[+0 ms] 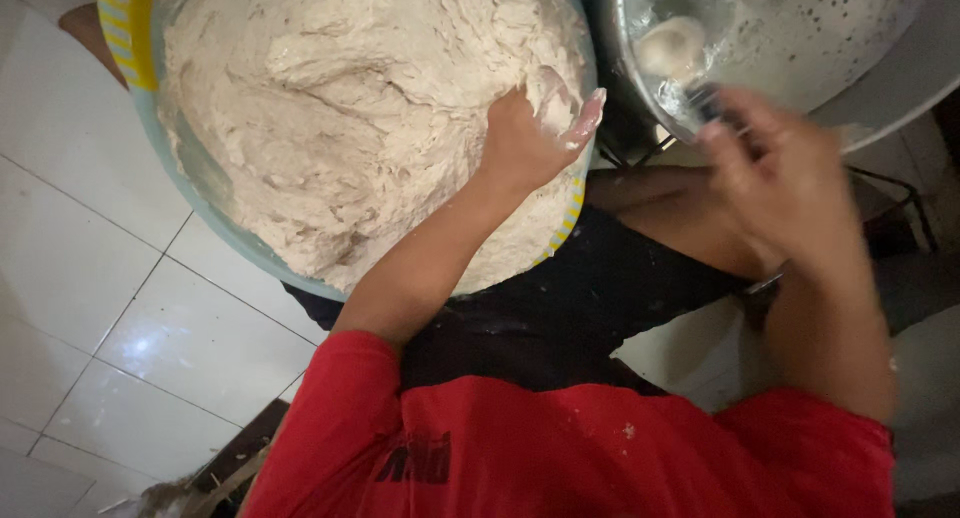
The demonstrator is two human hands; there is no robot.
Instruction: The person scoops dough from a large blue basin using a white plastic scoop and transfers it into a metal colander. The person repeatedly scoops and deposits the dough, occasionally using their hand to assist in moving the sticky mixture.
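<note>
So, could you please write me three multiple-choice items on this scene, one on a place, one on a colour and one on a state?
1. Where does the left hand rest?
A. On the dough at the basin's near edge
B. On the floor tiles
C. Inside the metal bowl

2. What colour is the person's shirt?
A. Blue
B. Red
C. White

3. In what state are the left hand's fingers?
A. Clean and dry
C. Gloved
B. Coated with pale dough

Answers:
1 A: the hand lies on the dough mass by the rim of the basin.
2 B: the sleeves and chest are red.
3 B: whitish dough clings to the fingertips.

The right hand is blurred beside the metal bowl, which holds a dough ball.
</note>
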